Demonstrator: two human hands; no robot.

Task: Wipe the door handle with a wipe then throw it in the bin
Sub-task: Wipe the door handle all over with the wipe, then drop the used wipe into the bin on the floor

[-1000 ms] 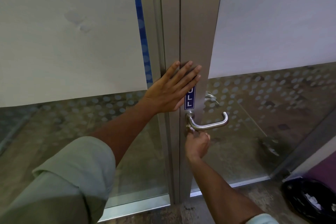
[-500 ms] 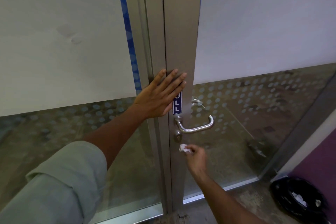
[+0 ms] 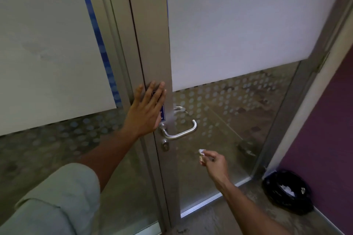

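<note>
Here, the right hand pinches a small crumpled white wipe in its fingertips, just below and clear of the curved brushed-steel door handle. The black-lined round bin sits on the floor to the lower right, on that hand's own side. The left hand lies flat, fingers spread, on the grey metal door frame.

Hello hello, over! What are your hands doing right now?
Left hand flat on door frame. Right hand pinching wipe, clear of handle. Bin lower right, path open.
</note>
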